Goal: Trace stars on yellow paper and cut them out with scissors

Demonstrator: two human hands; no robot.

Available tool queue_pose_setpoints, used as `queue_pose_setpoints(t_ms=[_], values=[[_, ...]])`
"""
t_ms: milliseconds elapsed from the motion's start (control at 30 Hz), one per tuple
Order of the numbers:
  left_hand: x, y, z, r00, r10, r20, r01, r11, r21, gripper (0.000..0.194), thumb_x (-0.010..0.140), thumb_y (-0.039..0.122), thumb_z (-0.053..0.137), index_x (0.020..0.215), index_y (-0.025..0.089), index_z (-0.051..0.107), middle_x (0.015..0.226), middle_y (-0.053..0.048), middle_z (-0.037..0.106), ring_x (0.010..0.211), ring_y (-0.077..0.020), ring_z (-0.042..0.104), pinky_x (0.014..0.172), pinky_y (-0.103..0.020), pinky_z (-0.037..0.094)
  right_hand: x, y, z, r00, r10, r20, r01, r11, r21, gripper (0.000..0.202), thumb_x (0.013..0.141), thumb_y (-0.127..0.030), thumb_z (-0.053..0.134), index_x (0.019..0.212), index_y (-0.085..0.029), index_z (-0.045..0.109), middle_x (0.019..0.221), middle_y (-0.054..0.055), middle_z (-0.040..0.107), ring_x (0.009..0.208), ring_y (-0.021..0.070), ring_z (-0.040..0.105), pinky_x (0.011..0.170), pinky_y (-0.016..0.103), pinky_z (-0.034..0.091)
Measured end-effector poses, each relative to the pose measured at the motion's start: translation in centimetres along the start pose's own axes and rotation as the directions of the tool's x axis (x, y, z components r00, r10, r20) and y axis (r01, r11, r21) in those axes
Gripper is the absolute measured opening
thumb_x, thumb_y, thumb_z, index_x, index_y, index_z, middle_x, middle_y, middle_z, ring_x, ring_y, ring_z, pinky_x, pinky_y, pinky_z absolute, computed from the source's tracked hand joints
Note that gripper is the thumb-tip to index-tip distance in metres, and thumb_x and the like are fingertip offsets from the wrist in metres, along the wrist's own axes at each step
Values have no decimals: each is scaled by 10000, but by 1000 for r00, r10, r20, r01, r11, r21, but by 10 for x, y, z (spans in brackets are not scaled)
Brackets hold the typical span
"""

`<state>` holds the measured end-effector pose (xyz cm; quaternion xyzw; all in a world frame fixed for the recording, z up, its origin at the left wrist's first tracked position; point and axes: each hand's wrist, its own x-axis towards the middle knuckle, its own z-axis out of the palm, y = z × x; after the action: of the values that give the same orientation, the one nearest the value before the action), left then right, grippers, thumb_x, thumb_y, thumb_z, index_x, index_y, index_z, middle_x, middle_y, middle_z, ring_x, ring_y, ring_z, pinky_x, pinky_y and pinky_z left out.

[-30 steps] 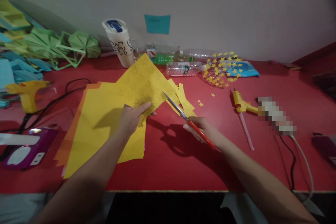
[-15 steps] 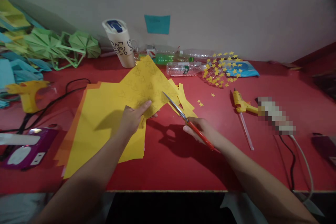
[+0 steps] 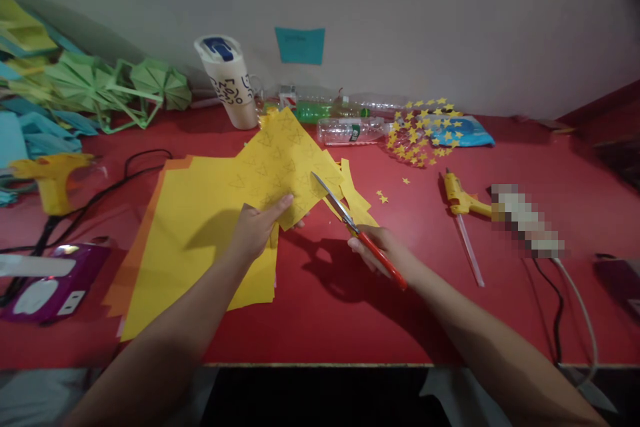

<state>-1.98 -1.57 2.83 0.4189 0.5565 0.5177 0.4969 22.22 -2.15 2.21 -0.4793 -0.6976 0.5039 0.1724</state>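
My left hand [image 3: 260,227] pinches a yellow paper [image 3: 280,160] marked with several drawn stars, thumb on top and fingers underneath. Red-handled scissors [image 3: 380,259] are gripped in my right hand [image 3: 385,250], their blades lying at the right part of that paper. Under my left arm lies a stack of yellow sheets [image 3: 175,247], with orange sheets [image 3: 131,273] showing at its left edge. Yellow offcuts [image 3: 354,193] rest just beyond the scissors. A few small cut stars [image 3: 383,199] are on the red table to the right.
Behind are a tall cup [image 3: 230,87], plastic bottles [image 3: 350,131] and a cluster of yellow stars [image 3: 420,133]. Glue guns lie left [image 3: 53,180] and right [image 3: 457,193]. A purple power strip [image 3: 60,287] sits at the left, with cables nearby.
The marked paper and my left hand have shifted slightly to the right. The scissors have barely moved and stay at the paper's right part.
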Motion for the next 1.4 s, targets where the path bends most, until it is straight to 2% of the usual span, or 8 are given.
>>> queue_pose_setpoints(t_ms=[200,567,733,933,1133,1267,1400], values=[[2,-5,-1,1000,-17,2,17,1000,-25,354,732,471,751,617,140,702,564,-71,713,613,-228,720,770,-374,613,-1,-4,0,1000,29,-2,-29,1000,10,528,802,-717,540,637,-231,416,433,-75,382,391,92,366,422,242,275],[2,-3,0,998,-64,-9,64,997,-44,330,705,464,762,621,150,701,562,-81,712,579,-238,715,683,-367,623,-3,-11,-3,999,46,-4,-46,999,-26,549,763,-740,541,633,-242,348,462,-71,379,417,96,365,441,244,261],[-3,3,3,992,-129,-8,129,991,-19,336,658,470,784,638,143,709,570,-87,716,595,-263,722,634,-373,625,-5,-16,-6,999,24,29,-23,999,-36,513,797,-722,493,681,-242,353,514,-59,412,462,102,374,470,249,287],[-5,6,5,987,-161,20,162,985,-55,327,631,464,794,618,152,695,555,-74,706,604,-272,728,672,-396,635,-1,-6,-4,1000,-12,-1,12,998,-56,551,761,-760,508,662,-238,361,530,-56,392,489,104,359,483,253,282],[-6,9,8,989,-146,31,148,984,-96,331,600,452,805,642,146,686,587,-82,716,560,-264,712,633,-414,640,1,0,0,1000,-4,13,4,999,38,554,789,-766,487,662,-241,362,493,-74,339,449,96,339,456,252,268],[-5,8,7,989,-142,34,145,984,-106,338,605,454,806,666,146,682,639,-90,732,630,-274,730,692,-424,641,2,-2,-1,1000,-5,16,4,999,39,579,771,-798,465,639,-245,356,460,-75,339,411,90,328,431,254,260],[-3,3,5,993,-115,4,115,988,-101,379,624,467,803,785,137,711,759,-107,758,780,-295,746,755,-427,633,0,-10,-3,1000,20,14,-20,999,34,574,761,-785,499,621,-249,349,436,-80,342,389,88,333,417,250,257]])
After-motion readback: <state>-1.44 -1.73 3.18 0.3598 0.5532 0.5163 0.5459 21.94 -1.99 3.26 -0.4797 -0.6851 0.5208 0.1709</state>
